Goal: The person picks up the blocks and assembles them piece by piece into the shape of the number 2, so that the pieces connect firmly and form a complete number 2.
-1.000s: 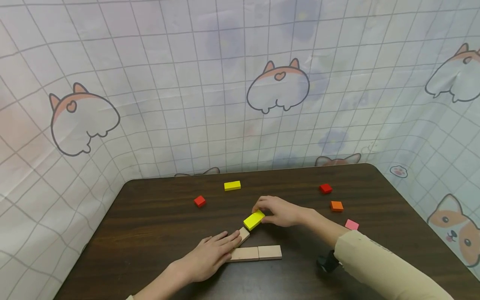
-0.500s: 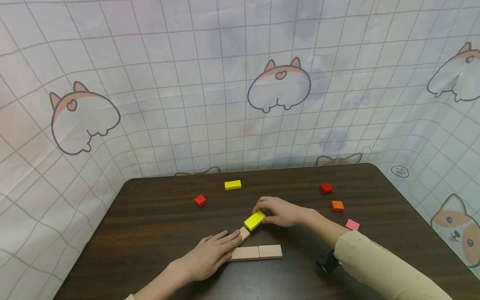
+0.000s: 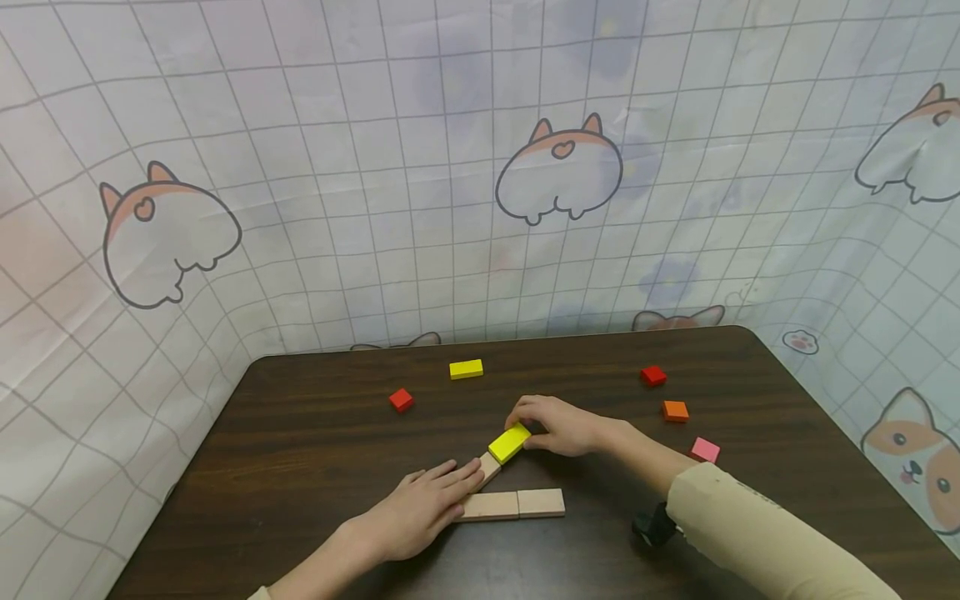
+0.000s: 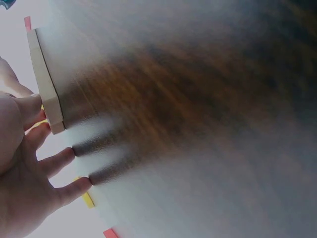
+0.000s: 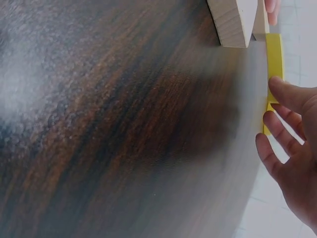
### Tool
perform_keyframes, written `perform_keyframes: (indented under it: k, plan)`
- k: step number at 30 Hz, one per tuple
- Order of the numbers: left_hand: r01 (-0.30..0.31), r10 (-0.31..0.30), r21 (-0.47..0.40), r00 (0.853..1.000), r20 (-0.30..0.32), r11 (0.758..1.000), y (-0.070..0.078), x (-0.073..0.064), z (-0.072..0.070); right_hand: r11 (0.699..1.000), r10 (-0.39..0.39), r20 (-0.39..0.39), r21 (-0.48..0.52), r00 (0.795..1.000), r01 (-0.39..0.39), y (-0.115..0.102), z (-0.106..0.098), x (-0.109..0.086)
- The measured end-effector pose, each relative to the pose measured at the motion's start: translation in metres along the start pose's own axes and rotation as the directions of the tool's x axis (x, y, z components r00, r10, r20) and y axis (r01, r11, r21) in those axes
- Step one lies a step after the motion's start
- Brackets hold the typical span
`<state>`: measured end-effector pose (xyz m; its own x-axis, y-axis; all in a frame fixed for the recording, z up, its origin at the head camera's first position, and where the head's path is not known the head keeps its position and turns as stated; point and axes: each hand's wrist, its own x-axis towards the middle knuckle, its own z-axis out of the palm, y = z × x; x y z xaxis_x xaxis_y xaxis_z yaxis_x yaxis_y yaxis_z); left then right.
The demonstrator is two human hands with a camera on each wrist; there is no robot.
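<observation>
My right hand (image 3: 558, 425) pinches a yellow rectangular block (image 3: 510, 443) between thumb and fingers; the right wrist view shows the thumb on the side of the same yellow block (image 5: 275, 59). Its near end meets a plain wooden block (image 3: 489, 469) lying at a slant. Over that wooden block my left hand (image 3: 420, 512) lies with fingers extended, hiding part of it. Two more plain wooden blocks (image 3: 542, 502) form a straight row in front, the left end hidden by the left hand. Together the slanted line and the row make a V shape.
Toward the back of the dark wooden table (image 3: 315, 450) lie a red block (image 3: 401, 400) and another yellow block (image 3: 466, 369). On the right are a red block (image 3: 653, 376), an orange block (image 3: 675, 411) and a pink block (image 3: 705, 450). A patterned curtain (image 3: 420, 208) surrounds the table.
The yellow block in my right hand has shifted slightly toward the slanted wooden block, its end now lined up with it. My left hand has stayed in place.
</observation>
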<state>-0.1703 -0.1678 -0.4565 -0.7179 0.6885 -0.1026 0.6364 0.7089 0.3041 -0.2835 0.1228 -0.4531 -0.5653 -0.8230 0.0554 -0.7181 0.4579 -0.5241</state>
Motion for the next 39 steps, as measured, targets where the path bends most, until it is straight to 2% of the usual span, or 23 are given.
perform_keyframes:
  k: [12, 23, 39]
  plan:
    - [0.000, 0.000, -0.002, 1.000, -0.007, 1.000, 0.000, -0.001, 0.000, 1.000, -0.004, -0.001, 0.000, 1.000, 0.004, 0.001, 0.004, 0.000]
    - [-0.006, 0.006, 0.002, 1.000, -0.017, 1.000, 0.000, -0.001, 0.001, 0.997, -0.042, -0.032, -0.064, 0.999, 0.040, 0.000, 0.013, 0.000]
    - [-0.006, 0.006, -0.004, 1.000, -0.009, 1.000, 0.002, -0.002, 0.000, 0.999, 0.003, -0.018, -0.048, 1.000, -0.003, -0.002, 0.013, 0.000]
